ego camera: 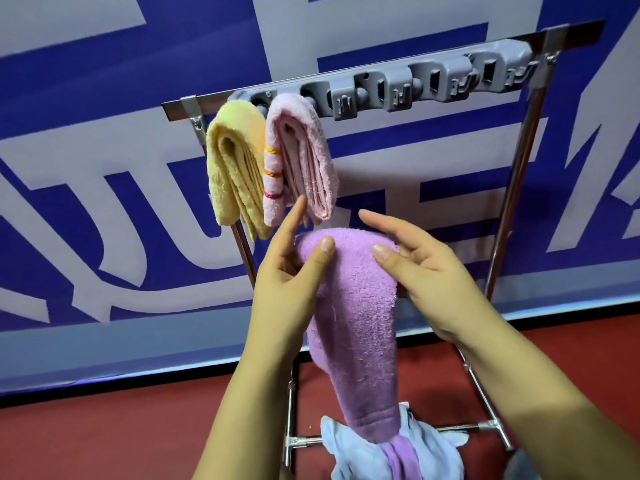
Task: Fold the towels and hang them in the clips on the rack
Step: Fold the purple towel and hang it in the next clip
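Both sets of fingers are spread wide around the folded top of a purple terry-cloth towel (349, 306). On my left hand (291, 268) the thumb presses flat on the front of the fold while the forefinger points up past its left edge; the other fingers are hidden behind the cloth. My right hand (426, 268) mirrors it: thumb laid on the front near the right corner of the fold, the remaining fingers stretched out over the top and right side, so the towel is pinched lightly between thumbs and the fingers behind rather than gripped in a fist. From the fingers the purple towel hangs down in a long narrowing strip, its lower end lying on a crumpled pale blue cloth (391, 448) well below my wrists.

Just above my left forefinger hang two folded towels already on the rack: a pink terry towel with orange and red stitched bands (304, 161), its bottom edge nearly touching that fingertip, and beside it to the left a yellow terry towel (232, 168). Both hang from the left end of a grey plastic strip of clips (415, 86), which runs up and to the right, well above my right fingers, on a shiny metal-tube rack (512, 188). Behind stands a blue and pale grey banner (104, 150), with red floor (104, 438) under my forearms.
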